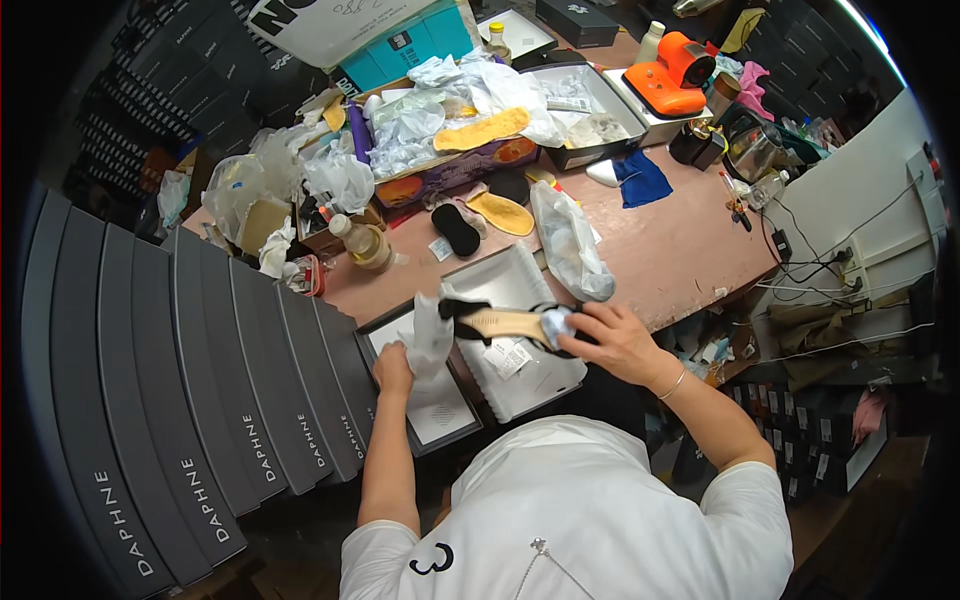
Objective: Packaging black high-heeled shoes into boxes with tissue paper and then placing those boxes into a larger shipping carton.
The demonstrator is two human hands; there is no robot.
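My right hand [618, 345] grips a black strappy sandal [505, 322] with a beige insole. The shoe lies sideways above an open white-lined box [535, 392], and a pale wad sits by its strap near my fingers. My left hand [393, 368] is closed at the edge of a crumpled white sheet of wrapping [432, 335], which hangs beside the sandal's other end. Below that hand lies a dark-rimmed shoebox part [445, 425] with a white inside. Small white tags [508, 358] rest in the white-lined box.
Tall stacked grey shoeboxes [140, 400] stand at my left. Beyond the boxes are a liquid-filled bottle [362, 243], a black insole [457, 230], yellow insoles [502, 213] and a plastic bag [570, 240]. An orange device [672, 78] stands at the far right.
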